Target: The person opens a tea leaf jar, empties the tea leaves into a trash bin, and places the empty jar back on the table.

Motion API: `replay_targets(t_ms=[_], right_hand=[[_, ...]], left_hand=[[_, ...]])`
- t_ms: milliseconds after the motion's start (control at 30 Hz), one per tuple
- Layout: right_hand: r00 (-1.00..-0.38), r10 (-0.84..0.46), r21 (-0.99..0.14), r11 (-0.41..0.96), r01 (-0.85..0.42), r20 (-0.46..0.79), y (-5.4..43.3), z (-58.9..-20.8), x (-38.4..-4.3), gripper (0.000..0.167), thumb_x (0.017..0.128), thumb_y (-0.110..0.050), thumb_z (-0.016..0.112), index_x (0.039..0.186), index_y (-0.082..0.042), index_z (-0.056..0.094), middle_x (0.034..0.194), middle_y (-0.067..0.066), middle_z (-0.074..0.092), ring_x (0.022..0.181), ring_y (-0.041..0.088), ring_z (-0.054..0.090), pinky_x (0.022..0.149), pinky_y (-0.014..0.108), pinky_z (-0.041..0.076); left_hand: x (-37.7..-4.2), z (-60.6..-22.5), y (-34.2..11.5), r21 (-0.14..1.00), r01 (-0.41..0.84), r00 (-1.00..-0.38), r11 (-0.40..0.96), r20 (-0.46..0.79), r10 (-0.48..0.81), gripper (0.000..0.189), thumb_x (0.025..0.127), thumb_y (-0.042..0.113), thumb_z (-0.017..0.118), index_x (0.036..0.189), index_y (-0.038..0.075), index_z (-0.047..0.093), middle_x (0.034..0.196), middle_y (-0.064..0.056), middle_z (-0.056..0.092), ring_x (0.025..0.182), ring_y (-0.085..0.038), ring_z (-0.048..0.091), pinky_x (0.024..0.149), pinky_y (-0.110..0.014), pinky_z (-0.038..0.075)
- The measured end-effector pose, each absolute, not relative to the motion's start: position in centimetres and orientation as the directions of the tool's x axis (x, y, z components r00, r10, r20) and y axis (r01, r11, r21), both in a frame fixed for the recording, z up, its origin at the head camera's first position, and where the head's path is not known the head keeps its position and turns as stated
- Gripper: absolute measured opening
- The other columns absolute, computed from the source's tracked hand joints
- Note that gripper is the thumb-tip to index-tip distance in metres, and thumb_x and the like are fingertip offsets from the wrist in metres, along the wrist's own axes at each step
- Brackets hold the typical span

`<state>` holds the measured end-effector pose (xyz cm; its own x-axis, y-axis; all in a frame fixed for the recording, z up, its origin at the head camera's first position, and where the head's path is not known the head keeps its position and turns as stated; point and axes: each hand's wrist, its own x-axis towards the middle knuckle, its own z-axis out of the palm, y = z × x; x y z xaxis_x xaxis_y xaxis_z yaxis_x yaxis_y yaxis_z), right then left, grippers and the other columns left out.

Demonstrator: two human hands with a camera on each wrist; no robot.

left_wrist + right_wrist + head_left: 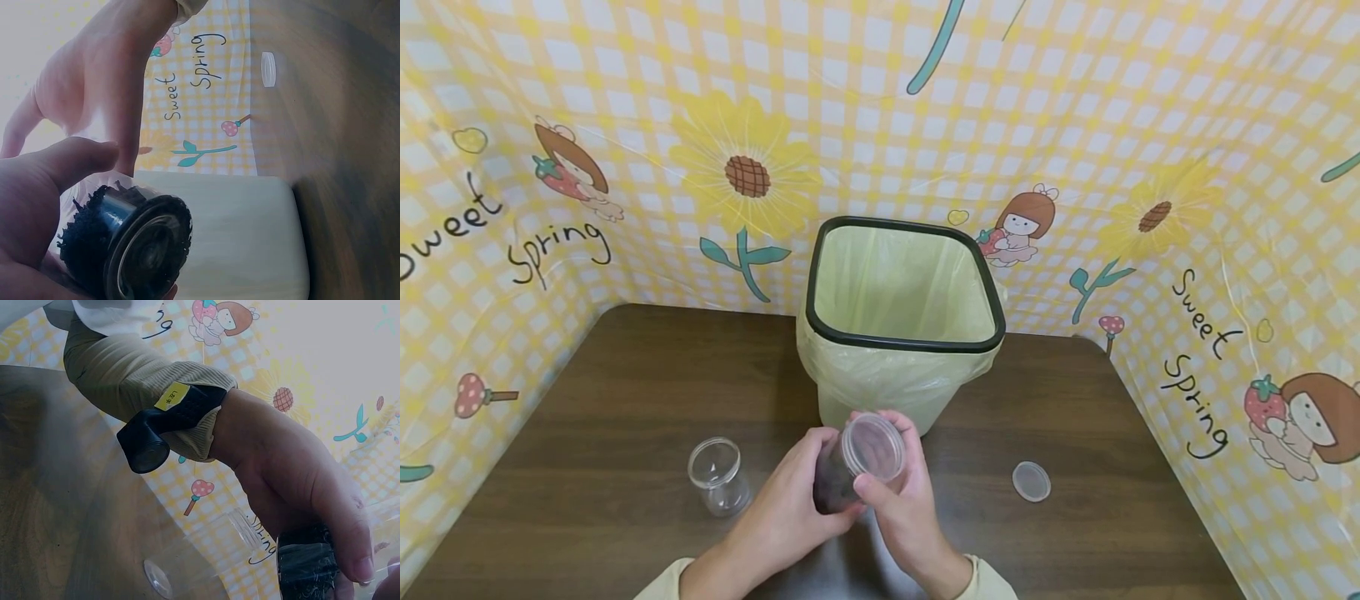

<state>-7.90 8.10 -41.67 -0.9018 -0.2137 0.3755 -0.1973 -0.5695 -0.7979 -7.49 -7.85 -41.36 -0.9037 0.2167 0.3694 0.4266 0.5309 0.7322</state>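
Note:
Both hands hold a clear jar (pixel 835 479) tilted in front of the bin, with dark, shredded-looking contents gathered toward its base in the left wrist view. The left hand (pixel 786 508) grips the jar's body, fingers and thumb wrapped round its side. At the top end, the right hand (pixel 906 500) has its thumb and fingers round the rim of a translucent lid (pixel 880 446). An uncovered clear jar (pixel 718 479) stands on the table to the left of the hands. To their right lies a loose translucent round lid (pixel 1032 482).
A pale bin (pixel 880 400) with a black rim and a thin liner bag stands at the middle back, just beyond the hands. The dark wooden table (pixel 647 375) is bordered by yellow checked cloth (pixel 880 150) behind and on both sides.

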Motion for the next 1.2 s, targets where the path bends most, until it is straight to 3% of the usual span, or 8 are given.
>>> replay_targets(t_ms=[633, 1200], right_hand=[[-0.877, -0.253, -0.780, -0.596, -0.191, 0.408, 8.41, -41.75, -8.01, 0.059, 0.092, -0.001, 0.063, 0.146, -0.009, 0.039, 0.147, 0.013, 0.051, 0.131, 0.020, 0.052, 0.110, 0.032, 0.039], [-0.877, -0.262, -0.780, -0.599, -0.181, 0.404, 8.49, -41.70, -8.00, 0.061, 0.092, -0.003, 0.063, 0.148, -0.007, 0.038, 0.149, 0.020, 0.047, 0.132, 0.022, 0.051, 0.110, 0.032, 0.040]], left_hand=[[-7.41, -41.24, -7.84, 0.737, 0.420, -0.907, 0.529, 0.363, 0.213, 0.069, 0.066, 0.016, 0.094, 0.123, 0.013, 0.055, 0.109, 0.010, 0.059, 0.099, -0.008, 0.057, 0.088, -0.034, 0.050], [-7.40, -41.20, -8.01, 0.748, 0.414, -0.910, 0.519, 0.354, 0.216, 0.069, 0.066, 0.015, 0.094, 0.123, 0.014, 0.055, 0.109, 0.011, 0.059, 0.099, -0.007, 0.057, 0.088, -0.033, 0.050]])
